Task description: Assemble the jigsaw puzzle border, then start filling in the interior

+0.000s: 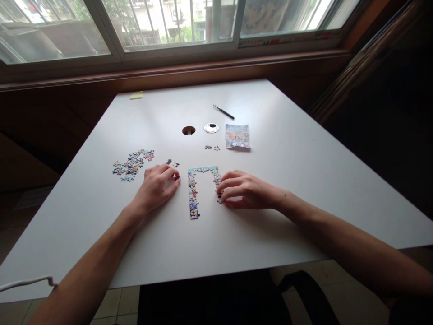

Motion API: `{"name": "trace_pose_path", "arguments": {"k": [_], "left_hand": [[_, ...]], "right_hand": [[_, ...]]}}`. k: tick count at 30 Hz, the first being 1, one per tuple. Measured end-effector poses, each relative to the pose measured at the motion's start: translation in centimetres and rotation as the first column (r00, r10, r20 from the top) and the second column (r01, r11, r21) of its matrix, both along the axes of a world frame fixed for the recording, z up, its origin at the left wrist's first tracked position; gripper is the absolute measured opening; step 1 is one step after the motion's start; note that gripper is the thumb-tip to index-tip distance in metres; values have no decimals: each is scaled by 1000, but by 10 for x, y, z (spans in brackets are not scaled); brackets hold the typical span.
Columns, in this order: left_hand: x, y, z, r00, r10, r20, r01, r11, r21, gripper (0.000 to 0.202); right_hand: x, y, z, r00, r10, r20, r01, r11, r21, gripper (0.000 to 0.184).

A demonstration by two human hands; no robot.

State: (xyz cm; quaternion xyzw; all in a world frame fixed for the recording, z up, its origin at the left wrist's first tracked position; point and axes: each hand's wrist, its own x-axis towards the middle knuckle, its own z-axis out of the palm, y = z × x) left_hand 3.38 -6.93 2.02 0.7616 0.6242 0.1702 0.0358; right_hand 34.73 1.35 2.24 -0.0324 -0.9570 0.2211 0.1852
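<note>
White cable [27, 283] at near left edge of white counter [294, 158]. Part-built jigsaw border [192, 192] lies mid-counter: left strip, top strip, shorter right strip, near side open. Right hand [248, 189] on the right strip, fingers bent and slightly spread, tips touching pieces; can't tell if any is gripped. Left hand [158, 185] rests left of the border, fingers curled, thumb close to index, small dark piece [177, 177] at tips; pinched or just touched, can't tell. Loose jigsaw pile [131, 166] farther left; two pieces [175, 164] just beyond left hand. Past the border: two small piece clusters [217, 148], printed packet [237, 136] to their right, round cable hole [188, 130], silver grommet cap [211, 128], black pen [225, 112]. Yellow sticky note [136, 95] at far left corner, window [176, 27] behind.
</note>
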Motion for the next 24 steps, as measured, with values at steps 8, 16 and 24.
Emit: {"name": "trace_pose_path", "arguments": {"k": [8, 16, 24], "left_hand": [[0, 0, -2, 1000, 7, -7, -7, 1000, 1, 16], [-3, 0, 0, 1000, -17, 20, 16, 999, 29, 17], [-7, -3, 7, 997, 72, -31, -69, 994, 86, 14]], "right_hand": [[0, -1, 2, 1000, -1, 10, 1, 999, 33, 7], [-3, -6, 7, 999, -16, -38, 15, 1000, -7, 7], [-2, -2, 8, 981, -129, -146, 127, 992, -21, 10]]}}
